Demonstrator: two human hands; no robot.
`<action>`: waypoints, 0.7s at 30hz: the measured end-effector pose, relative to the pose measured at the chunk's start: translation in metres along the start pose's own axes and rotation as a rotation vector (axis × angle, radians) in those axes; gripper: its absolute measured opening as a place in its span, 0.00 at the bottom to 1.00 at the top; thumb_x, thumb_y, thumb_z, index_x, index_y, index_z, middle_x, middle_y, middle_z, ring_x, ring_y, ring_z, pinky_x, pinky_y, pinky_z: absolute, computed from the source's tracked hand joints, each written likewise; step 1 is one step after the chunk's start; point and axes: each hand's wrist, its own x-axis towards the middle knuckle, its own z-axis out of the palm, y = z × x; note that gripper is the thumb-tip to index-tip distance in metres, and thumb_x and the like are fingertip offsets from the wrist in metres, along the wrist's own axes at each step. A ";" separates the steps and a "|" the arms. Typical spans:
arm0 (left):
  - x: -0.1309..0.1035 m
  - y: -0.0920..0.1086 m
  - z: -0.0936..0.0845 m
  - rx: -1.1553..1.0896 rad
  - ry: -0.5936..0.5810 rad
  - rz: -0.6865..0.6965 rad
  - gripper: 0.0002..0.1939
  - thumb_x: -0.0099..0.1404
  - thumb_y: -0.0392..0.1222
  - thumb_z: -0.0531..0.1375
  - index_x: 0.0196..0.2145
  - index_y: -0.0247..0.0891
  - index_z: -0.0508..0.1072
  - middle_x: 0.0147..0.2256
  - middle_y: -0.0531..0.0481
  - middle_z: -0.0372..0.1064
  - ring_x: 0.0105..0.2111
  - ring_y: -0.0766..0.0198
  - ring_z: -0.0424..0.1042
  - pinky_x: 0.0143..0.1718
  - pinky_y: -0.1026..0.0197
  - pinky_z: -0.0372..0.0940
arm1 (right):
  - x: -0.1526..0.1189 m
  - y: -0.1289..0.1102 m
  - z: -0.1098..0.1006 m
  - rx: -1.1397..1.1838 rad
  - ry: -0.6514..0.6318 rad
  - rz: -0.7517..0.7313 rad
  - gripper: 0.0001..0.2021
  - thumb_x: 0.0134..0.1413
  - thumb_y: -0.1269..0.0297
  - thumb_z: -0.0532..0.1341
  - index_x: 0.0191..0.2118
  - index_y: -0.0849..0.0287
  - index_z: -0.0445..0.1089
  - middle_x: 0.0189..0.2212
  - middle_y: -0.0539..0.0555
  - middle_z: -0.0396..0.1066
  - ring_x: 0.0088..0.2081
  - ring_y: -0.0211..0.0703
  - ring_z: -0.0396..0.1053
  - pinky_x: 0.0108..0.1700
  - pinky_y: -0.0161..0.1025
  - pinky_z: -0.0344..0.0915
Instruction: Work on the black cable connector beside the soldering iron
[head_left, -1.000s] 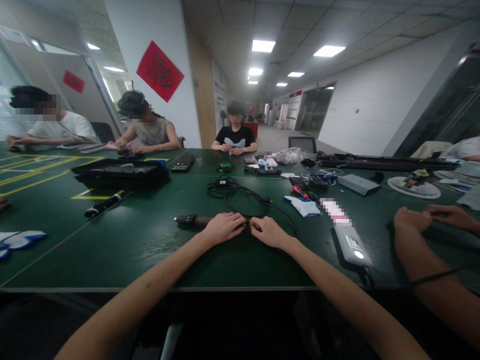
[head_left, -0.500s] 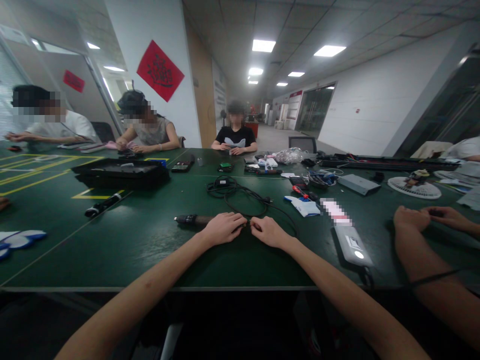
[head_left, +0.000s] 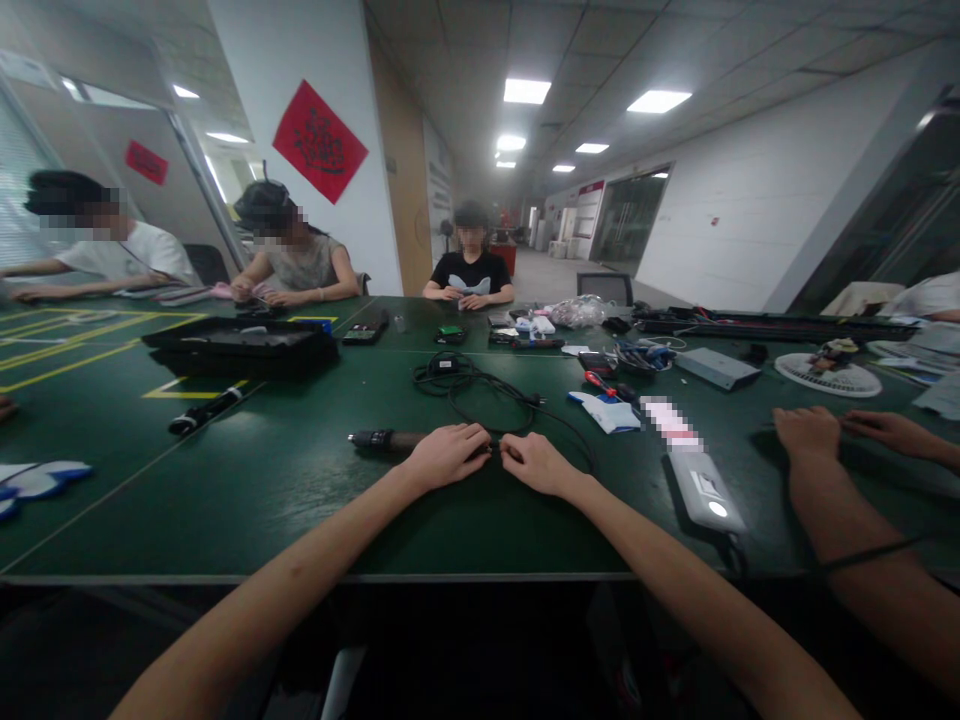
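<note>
A dark electric screwdriver point(head_left: 382, 439) lies on the green table, its metal tip pointing left. My left hand point(head_left: 450, 454) is wrapped round its rear end, fingers bent. Just to the right, my right hand point(head_left: 536, 463) is closed in a pinch close to the tool's tail end; what its fingertips hold is too small to make out. Beyond both hands lies a black cable point(head_left: 480, 375) in loose loops, with a plug at its right.
A black tray point(head_left: 240, 345) and a black tube point(head_left: 206, 410) are on the left. Toward the right lie a blue-and-white glove point(head_left: 607, 410), a grey power strip point(head_left: 705, 490) and a metal box point(head_left: 718, 368). A neighbour's hands point(head_left: 810, 435) work at far right.
My hands have hardly moved. The neighbour's hands at the right have moved apart, the nearer one going slightly left. A person at far left has shifted their arms.
</note>
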 end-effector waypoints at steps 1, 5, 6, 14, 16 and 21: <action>0.000 0.000 0.000 0.004 -0.004 0.015 0.12 0.75 0.47 0.55 0.53 0.43 0.67 0.47 0.47 0.71 0.44 0.58 0.74 0.47 0.57 0.67 | 0.000 0.000 0.000 0.001 -0.002 -0.003 0.04 0.64 0.69 0.61 0.37 0.59 0.71 0.25 0.47 0.68 0.26 0.35 0.60 0.33 0.34 0.50; -0.001 -0.001 0.001 0.021 -0.017 0.038 0.11 0.76 0.45 0.53 0.53 0.43 0.67 0.48 0.47 0.71 0.45 0.58 0.73 0.47 0.57 0.66 | 0.000 0.001 -0.001 0.003 0.000 -0.007 0.03 0.64 0.70 0.61 0.36 0.59 0.70 0.25 0.46 0.67 0.26 0.35 0.60 0.33 0.34 0.50; 0.000 -0.001 0.001 0.019 -0.018 0.025 0.10 0.76 0.45 0.53 0.51 0.43 0.67 0.47 0.47 0.71 0.45 0.58 0.74 0.46 0.57 0.66 | 0.000 0.000 -0.001 0.004 0.000 -0.006 0.03 0.64 0.70 0.61 0.36 0.59 0.70 0.25 0.46 0.67 0.26 0.35 0.60 0.33 0.34 0.50; 0.000 -0.001 0.002 0.023 -0.004 0.031 0.13 0.76 0.47 0.54 0.55 0.44 0.66 0.49 0.47 0.71 0.45 0.59 0.74 0.47 0.57 0.66 | -0.001 -0.001 -0.002 0.016 -0.008 0.001 0.04 0.65 0.69 0.61 0.36 0.59 0.70 0.25 0.47 0.68 0.26 0.35 0.60 0.33 0.34 0.50; 0.000 0.000 0.002 0.027 -0.006 0.023 0.11 0.76 0.47 0.54 0.52 0.43 0.67 0.47 0.47 0.71 0.44 0.59 0.74 0.46 0.57 0.66 | -0.001 -0.001 -0.001 0.009 -0.001 -0.003 0.04 0.65 0.69 0.60 0.36 0.59 0.70 0.25 0.46 0.68 0.25 0.35 0.60 0.33 0.34 0.50; 0.001 0.000 0.001 0.012 0.010 -0.005 0.11 0.76 0.48 0.55 0.49 0.42 0.68 0.46 0.47 0.72 0.45 0.58 0.73 0.46 0.57 0.66 | 0.000 0.002 0.001 -0.011 0.000 -0.012 0.03 0.65 0.69 0.61 0.37 0.60 0.71 0.24 0.46 0.67 0.25 0.34 0.60 0.33 0.34 0.49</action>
